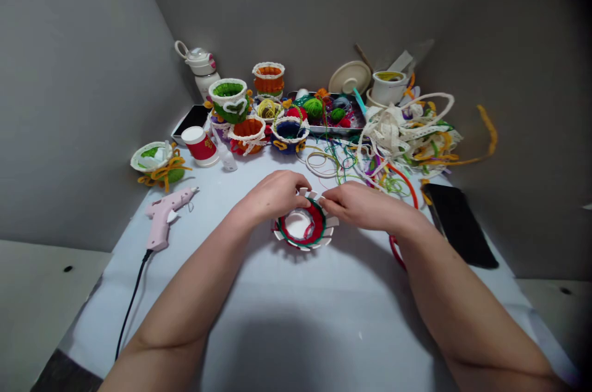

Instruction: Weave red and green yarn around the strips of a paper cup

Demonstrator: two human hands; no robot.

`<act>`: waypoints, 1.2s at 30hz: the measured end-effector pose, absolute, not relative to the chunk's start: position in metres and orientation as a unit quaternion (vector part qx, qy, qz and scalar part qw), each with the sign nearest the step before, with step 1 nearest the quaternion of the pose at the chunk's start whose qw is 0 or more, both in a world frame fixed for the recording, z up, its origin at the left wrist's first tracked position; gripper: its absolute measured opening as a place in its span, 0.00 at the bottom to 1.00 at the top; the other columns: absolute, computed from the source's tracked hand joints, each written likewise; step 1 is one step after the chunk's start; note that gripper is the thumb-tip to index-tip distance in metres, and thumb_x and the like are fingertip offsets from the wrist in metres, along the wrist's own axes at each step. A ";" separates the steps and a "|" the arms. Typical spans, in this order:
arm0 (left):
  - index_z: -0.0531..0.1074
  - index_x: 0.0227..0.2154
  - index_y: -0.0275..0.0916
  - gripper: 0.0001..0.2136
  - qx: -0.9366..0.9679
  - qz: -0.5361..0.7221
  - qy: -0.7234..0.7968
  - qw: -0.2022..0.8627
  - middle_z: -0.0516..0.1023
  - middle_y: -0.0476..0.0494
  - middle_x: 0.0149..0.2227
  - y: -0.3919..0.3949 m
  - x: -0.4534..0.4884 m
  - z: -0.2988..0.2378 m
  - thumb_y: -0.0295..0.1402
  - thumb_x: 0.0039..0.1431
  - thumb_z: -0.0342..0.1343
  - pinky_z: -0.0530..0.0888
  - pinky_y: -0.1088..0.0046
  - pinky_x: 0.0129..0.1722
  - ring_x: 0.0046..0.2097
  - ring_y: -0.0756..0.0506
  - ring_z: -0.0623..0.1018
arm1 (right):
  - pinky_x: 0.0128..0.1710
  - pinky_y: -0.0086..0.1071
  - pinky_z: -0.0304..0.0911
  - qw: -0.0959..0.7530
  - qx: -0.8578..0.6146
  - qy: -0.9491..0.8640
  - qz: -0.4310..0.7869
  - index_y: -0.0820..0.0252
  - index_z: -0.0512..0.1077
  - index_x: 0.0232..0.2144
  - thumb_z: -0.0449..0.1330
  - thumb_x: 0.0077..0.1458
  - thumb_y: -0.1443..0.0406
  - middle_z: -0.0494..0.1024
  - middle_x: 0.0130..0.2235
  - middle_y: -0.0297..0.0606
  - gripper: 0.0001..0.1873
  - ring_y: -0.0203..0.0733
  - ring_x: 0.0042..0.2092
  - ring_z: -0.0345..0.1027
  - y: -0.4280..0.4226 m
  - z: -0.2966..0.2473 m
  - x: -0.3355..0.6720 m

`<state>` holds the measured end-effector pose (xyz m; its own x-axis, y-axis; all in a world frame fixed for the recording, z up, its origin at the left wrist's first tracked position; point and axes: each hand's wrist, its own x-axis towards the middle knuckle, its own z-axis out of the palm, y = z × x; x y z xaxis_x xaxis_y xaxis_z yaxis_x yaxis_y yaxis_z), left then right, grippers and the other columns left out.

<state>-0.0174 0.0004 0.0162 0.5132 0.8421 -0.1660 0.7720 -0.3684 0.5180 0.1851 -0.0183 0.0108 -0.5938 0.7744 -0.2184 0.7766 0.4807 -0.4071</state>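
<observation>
Woven cup [305, 227]: on table [287, 318], btwn the two hands, touching both. Mouth faces up; white strips splay out around rim; red yarn w/ green yarn along the edge; white base seen thru mouth.

L hand [282, 193]: clamped on cup's far rim, L side, thumb and index close tog. R hand [354, 202]: fingertips pinched tog. on rim strips, far R side. Can't tell if a yarn strand is btwn fingers of either.

L of L hand: pink glue gun [163, 213] on its side, nozzle twd the hand, black cord running twd near edge; farther out, green cup [155, 158] w/ orange bow.

Beyond L hand: red-and-white ppr cup [202, 147]; small white bottle [226, 158] lying beside it; group of yarn-covered cups w/ white braided rims, incl. orange cup [248, 135], navy cup [290, 136], green heart cup [229, 102]. White flask [203, 69] behind these.

Beyond R hand: tray [335, 130] w/ yarn balls, incl. bright green ball [313, 108]; loose strands in front of tray. Beyond and R of same hand: tangled heap of white lace [391, 133] w/ orange bits. R of R hand, past wrist: black phone [460, 225], flat, near table's R edge.
</observation>
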 end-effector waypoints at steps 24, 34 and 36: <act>0.79 0.29 0.37 0.15 0.671 0.220 0.673 0.220 0.78 0.46 0.29 0.012 -0.116 0.064 0.45 0.51 0.57 0.63 0.75 0.27 0.29 0.48 0.70 | 0.25 0.32 0.47 -0.407 0.732 0.536 -0.111 0.61 0.72 0.28 0.59 0.52 0.58 0.65 0.22 0.32 0.11 0.34 0.24 0.52 -0.004 0.049 0.286; 0.78 0.27 0.38 0.11 0.733 0.176 0.597 0.276 0.79 0.48 0.28 -0.008 -0.070 0.073 0.39 0.52 0.56 0.65 0.75 0.28 0.30 0.48 0.73 | 0.56 0.50 0.55 -0.313 0.669 0.674 0.018 0.61 0.76 0.41 0.54 0.58 0.56 0.74 0.52 0.53 0.18 0.56 0.56 0.63 -0.008 0.047 0.268; 0.78 0.26 0.38 0.10 0.768 0.154 0.546 0.299 0.80 0.48 0.29 -0.014 -0.050 0.068 0.37 0.53 0.55 0.66 0.75 0.30 0.31 0.48 0.74 | 0.57 0.44 0.58 -0.387 0.542 0.736 -0.123 0.60 0.73 0.48 0.51 0.62 0.55 0.73 0.53 0.49 0.20 0.49 0.56 0.65 -0.013 0.042 0.236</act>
